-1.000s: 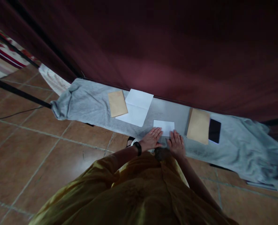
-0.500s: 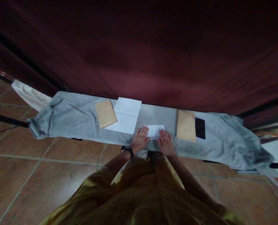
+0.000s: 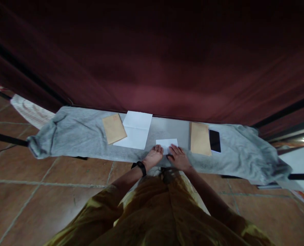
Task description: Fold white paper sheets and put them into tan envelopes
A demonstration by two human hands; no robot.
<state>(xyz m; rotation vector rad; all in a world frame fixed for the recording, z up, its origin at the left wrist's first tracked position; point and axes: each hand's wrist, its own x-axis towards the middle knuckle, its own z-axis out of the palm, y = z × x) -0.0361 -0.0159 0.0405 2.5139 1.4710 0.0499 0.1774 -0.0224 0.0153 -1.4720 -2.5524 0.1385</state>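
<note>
A small folded white paper (image 3: 167, 143) lies on a narrow surface draped with a grey cloth (image 3: 75, 133). My left hand (image 3: 154, 155), with a black wristband, rests at the paper's near left corner, fingers stretched flat. My right hand (image 3: 177, 158) lies flat at its near right edge, fingers apart and touching the paper. Neither hand grips anything.
A larger creased white sheet (image 3: 135, 129) and a brown envelope (image 3: 113, 128) lie to the left. Another brown envelope (image 3: 199, 138) and a black phone (image 3: 214, 140) lie to the right. A dark red curtain (image 3: 167, 61) hangs behind. Brown floor tiles (image 3: 39, 198) are below.
The view has swung and tilted up. Both hands have slid back toward the near edge of the folded paper, which looks smaller than before.
</note>
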